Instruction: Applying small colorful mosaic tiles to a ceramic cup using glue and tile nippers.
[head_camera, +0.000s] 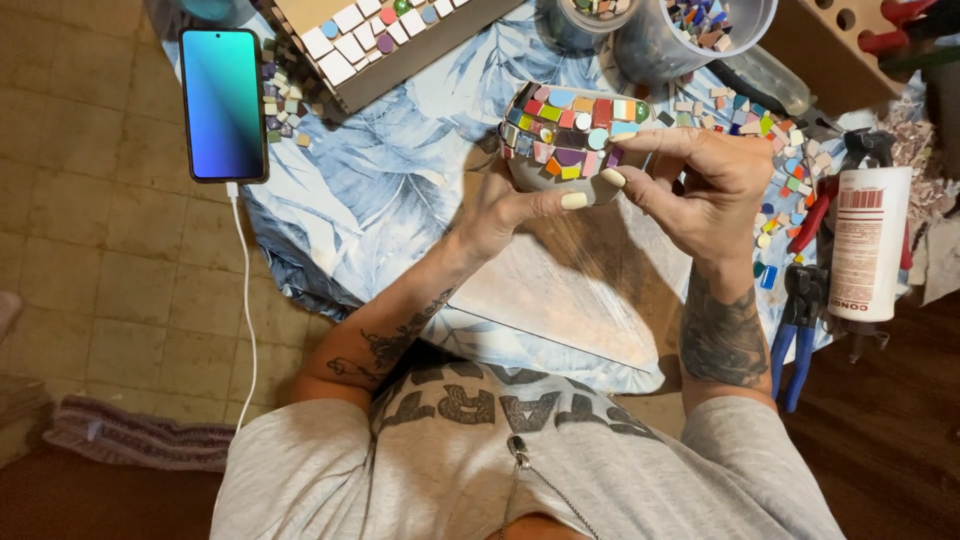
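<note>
Right now both hands meet around a rounded grey pot partly covered in small coloured mosaic tiles (572, 135), held up above the surface with the leaf-patterned blue and white cloth (380, 170). The left hand (515, 205) cups the pot from below and from its near side, its thumb laid across the bare grey lower wall. The right hand (705, 180) closes on the pot from the other side, its fingertips (640, 135) pressing at the tiled band and its thumb touching the lower edge, close to the left thumb. Loose coloured mosaic pieces (775, 165) lie scattered just beyond the right hand. Further right lie a white glue bottle with a red label (868, 245) and blue-handled nippers (795, 335). Well apart to the left, a smartphone with a glowing blue-green screen (223, 103) rests on the tiled floor, a white cable plugged in.
</note>
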